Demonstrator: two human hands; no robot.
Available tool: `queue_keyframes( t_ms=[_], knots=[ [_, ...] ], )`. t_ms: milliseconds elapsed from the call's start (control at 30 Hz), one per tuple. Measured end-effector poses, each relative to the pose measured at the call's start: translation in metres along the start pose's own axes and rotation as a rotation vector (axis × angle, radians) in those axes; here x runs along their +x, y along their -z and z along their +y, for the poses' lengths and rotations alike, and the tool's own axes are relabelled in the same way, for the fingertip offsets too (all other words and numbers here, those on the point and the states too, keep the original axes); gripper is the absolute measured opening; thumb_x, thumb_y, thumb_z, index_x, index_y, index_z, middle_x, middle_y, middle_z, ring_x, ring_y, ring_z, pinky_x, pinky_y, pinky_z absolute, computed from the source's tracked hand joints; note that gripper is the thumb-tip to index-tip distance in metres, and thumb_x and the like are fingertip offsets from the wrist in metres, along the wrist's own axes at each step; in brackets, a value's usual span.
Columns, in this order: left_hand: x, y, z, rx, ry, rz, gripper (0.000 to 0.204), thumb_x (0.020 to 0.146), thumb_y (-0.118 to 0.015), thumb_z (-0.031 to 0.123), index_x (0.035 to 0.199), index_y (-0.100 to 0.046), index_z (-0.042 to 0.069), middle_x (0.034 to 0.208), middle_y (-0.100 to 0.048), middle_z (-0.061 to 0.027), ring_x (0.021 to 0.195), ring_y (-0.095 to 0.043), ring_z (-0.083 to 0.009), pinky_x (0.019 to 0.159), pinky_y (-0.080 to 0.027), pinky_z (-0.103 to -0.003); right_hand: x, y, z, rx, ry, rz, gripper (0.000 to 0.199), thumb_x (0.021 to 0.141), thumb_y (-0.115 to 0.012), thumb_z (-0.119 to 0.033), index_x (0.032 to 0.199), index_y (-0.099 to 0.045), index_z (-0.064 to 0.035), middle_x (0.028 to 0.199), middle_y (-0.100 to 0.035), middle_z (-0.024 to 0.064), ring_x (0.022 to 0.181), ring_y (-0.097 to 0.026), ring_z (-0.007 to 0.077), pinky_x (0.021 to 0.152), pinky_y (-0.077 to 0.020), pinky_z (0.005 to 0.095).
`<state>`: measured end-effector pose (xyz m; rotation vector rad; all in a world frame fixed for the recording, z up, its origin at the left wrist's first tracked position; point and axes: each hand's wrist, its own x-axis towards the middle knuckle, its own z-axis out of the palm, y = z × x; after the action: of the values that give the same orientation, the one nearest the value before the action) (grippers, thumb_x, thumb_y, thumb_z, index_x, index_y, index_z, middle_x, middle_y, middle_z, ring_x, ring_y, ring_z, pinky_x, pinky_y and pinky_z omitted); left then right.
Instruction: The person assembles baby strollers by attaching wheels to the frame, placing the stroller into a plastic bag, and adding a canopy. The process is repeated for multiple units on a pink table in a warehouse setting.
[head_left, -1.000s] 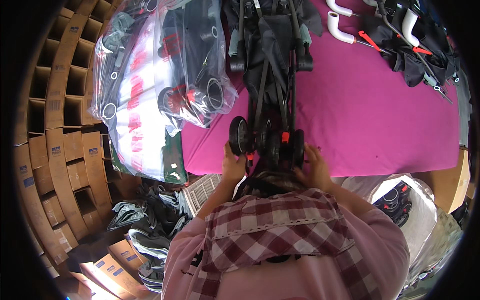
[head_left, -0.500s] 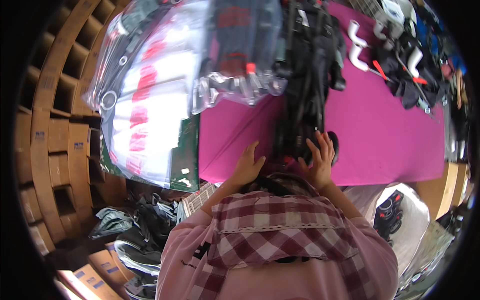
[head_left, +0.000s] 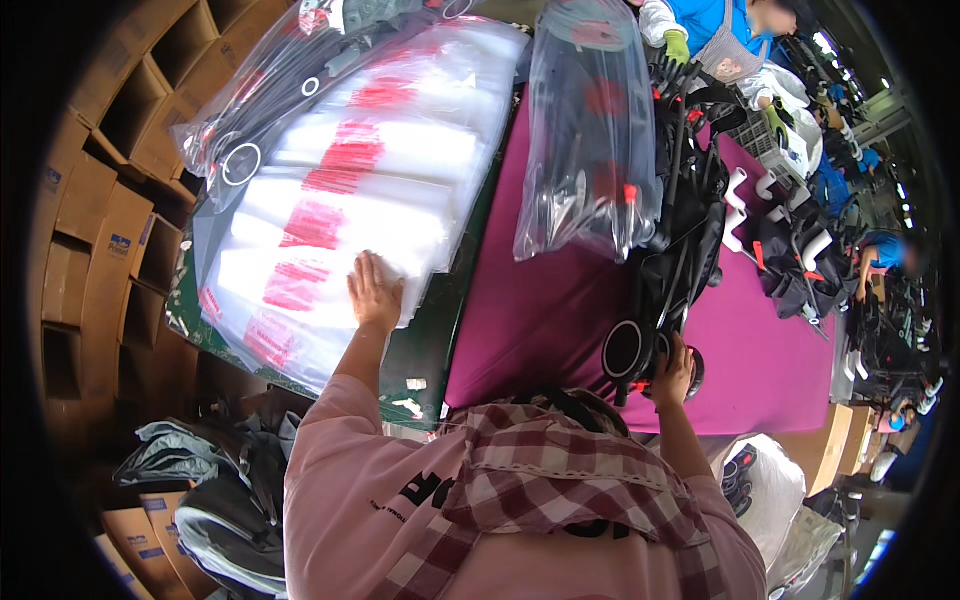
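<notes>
My left hand [head_left: 376, 292] lies flat, fingers stretched, on a fanned stack of clear plastic bags [head_left: 405, 215] with red print. Over on the right, my right hand [head_left: 674, 375] is closed around the wheel end of a folded black stroller [head_left: 672, 270], which lies lengthwise on the magenta cloth [head_left: 520, 330]. Its near wheels [head_left: 624, 350] stick out beside that hand; the fingertips are partly hidden. Between the stack and the stroller, another folded stroller sealed in a clear bag [head_left: 590, 130] rests farther back.
Cardboard boxes [head_left: 110, 240] are stacked along the left. White curved tubes [head_left: 735, 210] and black parts lie at the table's right. Across the table stands a co-worker in blue with a green glove [head_left: 677, 45]. A white sack [head_left: 775, 475] holding wheels stands below right.
My left hand has moved left from the magenta cloth onto the plastic bags. My right hand has closed on the stroller's wheel end. The view has turned, and a co-worker now shows.
</notes>
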<state>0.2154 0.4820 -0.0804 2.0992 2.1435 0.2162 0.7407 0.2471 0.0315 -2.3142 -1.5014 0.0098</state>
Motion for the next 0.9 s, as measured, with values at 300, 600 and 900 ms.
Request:
queue_keyframes(
  t_ms=[300,600,900],
  knots=[
    [0.037,-0.007,0.003,-0.364,0.222,0.267,0.026,0.095,-0.057,0.029,0.106,-0.06,0.006,0.125,-0.057,-0.0126,0.117,-0.052,-0.0345,0.094,-0.043,-0.047,-0.029,0.023,-0.017,0.035,-0.034,0.131,0.051,0.084,-0.069,-0.009,0.133,-0.053,-0.0051,0.138,-0.05,0.0205,0.13,-0.046,0.0422,0.109,-0.0383,0.0496],
    [-0.045,-0.007,-0.001,-0.129,0.079,0.22,0.045,0.09,-0.066,0.043,0.117,-0.056,0.008,0.151,-0.042,-0.0171,0.145,-0.03,-0.0373,0.117,-0.022,-0.056,-0.007,0.05,-0.026,0.167,0.062,0.222,0.047,0.084,-0.064,-0.004,0.13,-0.054,-0.0052,0.14,-0.049,0.0192,0.128,-0.047,0.0407,0.107,-0.0409,0.048],
    [-0.008,-0.006,-0.064,-0.454,0.276,0.434,0.021,0.099,-0.054,0.022,0.099,-0.056,0.001,0.091,-0.061,-0.0209,0.088,-0.058,-0.0419,0.078,-0.045,-0.052,-0.002,0.069,-0.066,0.257,0.333,0.13,0.034,0.082,-0.062,0.002,0.116,-0.06,-0.0027,0.124,-0.059,0.0178,0.12,-0.054,0.0393,0.103,-0.0423,0.0479]
  ],
)
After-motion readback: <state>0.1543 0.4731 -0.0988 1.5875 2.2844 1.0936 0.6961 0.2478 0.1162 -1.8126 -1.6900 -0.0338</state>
